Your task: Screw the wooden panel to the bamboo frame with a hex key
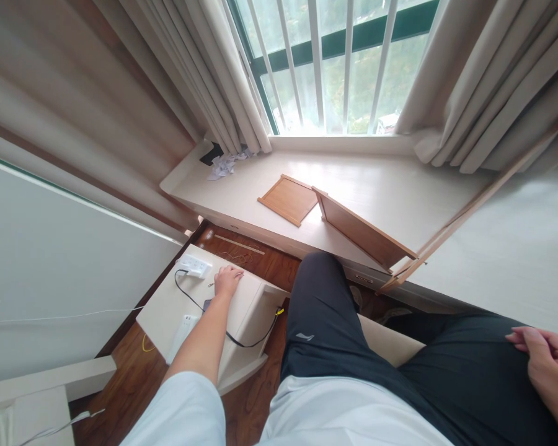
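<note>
My left hand (227, 280) rests on the top of a small white cabinet (158, 310), its fingers curled together around something too small to make out. A small metal piece (211, 285) lies just left of it. Over my right thigh, at the right edge of the view, my right hand (546, 359) has its thumb and fingers pressed together; what they hold, if anything, cannot be made out. On the white window ledge (279, 161), one wooden panel (288, 198) lies flat, and another wooden panel (363, 229) stands tilted beside a long wooden frame (446, 229).
A white power strip (182, 334), a plugged-in adapter (196, 267) and a black cable (246, 345) are on the cabinet. Crumpled paper (223, 166) lies at the ledge's left end. A thin wooden strip (239, 244) is on the floor. Curtains (204, 80) flank the barred window.
</note>
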Motion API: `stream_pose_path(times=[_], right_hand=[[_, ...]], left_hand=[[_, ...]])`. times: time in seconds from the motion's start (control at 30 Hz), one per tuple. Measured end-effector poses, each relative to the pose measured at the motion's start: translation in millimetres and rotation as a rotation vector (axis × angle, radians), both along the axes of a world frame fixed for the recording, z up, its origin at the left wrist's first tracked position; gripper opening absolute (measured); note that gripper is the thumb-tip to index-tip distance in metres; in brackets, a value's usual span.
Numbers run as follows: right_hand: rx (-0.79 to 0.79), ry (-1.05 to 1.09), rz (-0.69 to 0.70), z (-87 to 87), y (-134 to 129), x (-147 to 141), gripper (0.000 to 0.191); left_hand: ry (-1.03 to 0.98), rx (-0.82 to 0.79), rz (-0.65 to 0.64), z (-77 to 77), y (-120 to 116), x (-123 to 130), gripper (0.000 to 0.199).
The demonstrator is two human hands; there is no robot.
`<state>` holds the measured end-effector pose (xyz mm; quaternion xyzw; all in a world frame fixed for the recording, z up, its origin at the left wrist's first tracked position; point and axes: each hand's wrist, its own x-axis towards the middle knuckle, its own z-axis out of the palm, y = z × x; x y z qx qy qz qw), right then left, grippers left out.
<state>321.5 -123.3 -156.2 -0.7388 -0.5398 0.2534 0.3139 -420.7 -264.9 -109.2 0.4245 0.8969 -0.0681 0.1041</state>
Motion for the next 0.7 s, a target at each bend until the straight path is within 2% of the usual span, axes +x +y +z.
stream_pose_path(times=[0.27, 0.43, 0.5, 0.57, 0.63, 0.7], right_hand=[[-0.120, -0.062, -0.024, 20.2, 7, -11, 0.020], [-0.148, -0.081, -0.027, 29.3, 12, -21, 0.036], [-0.138, -0.071, -0.018, 30.4, 12, -24, 0.039], [-0.115, -0.055, -0.022, 30.3, 12, -26, 0.042], [-0.076, -0.025, -0.011, 30.2, 12, -28, 0.043], [-0.039, 0.018, 0.020, 32.3, 10, -33, 0.045]], left_hand=[[-0.141, 0.015, -0.013, 2.1, 16, -19, 0.017], [-0.204, 0.125, 0.023, 12.5, 38, -13, 0.020], [-0.220, 0.202, 0.037, 19.9, 50, 1, 0.026], [-0.268, 0.313, 0.044, 31.4, 60, 25, 0.029], [-0.441, 0.548, 0.052, 48.1, 67, 61, 0.028], [-0.579, 0.681, 0.004, 68.9, 67, 106, 0.028]])
